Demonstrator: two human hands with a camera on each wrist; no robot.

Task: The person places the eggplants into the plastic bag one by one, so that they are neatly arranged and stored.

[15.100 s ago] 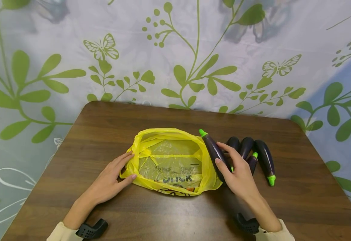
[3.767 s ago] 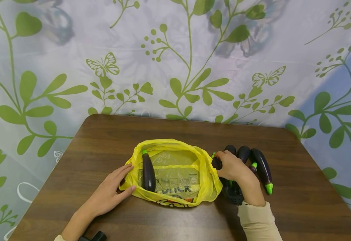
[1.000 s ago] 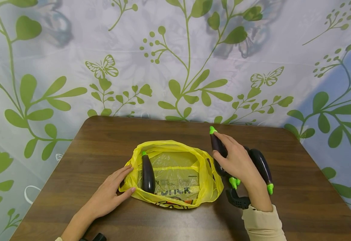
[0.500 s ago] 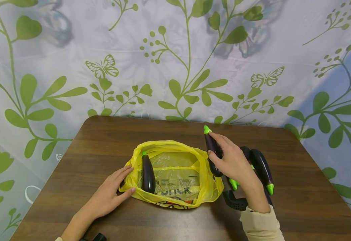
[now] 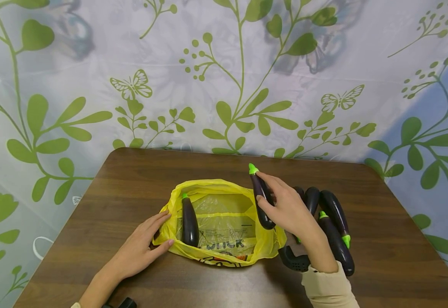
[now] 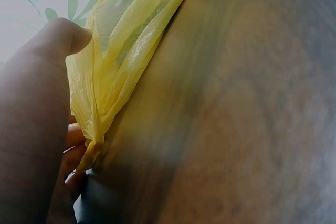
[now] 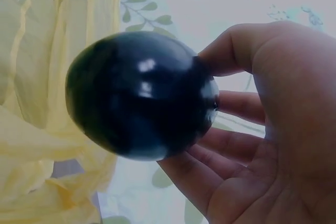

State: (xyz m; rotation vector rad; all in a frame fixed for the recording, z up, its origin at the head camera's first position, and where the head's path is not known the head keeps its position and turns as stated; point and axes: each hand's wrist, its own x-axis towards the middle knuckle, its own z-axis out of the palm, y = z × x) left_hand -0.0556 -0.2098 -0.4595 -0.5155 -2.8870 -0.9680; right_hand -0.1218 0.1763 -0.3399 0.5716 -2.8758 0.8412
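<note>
An open yellow plastic bag [image 5: 220, 256] lies on the table with its mouth facing up. Inside it, along the left side, rests one dark purple eggplant [image 5: 190, 222]. My left hand [image 5: 141, 241] holds the bag's left side, thumb near and fingers farther back; the left wrist view shows the bunched yellow plastic [image 6: 118, 72] between them. A second eggplant [image 5: 261, 201], green stem end up, is gripped between thumb and fingers of my right hand [image 5: 287, 209] above the bag's right rim. Its round dark end [image 7: 139, 98] fills the middle of the right wrist view.
Several more eggplants [image 5: 333, 209] lie in a cluster right of the bag, some partly hidden by my right hand. The brown wooden table [image 5: 151, 167] ends at a patterned cloth backdrop [image 5: 162, 64].
An eggplant now lies in the bag that was not there in the oldest frame. Over the last second my right hand has carried another leftward from the cluster to the bag's right rim.
</note>
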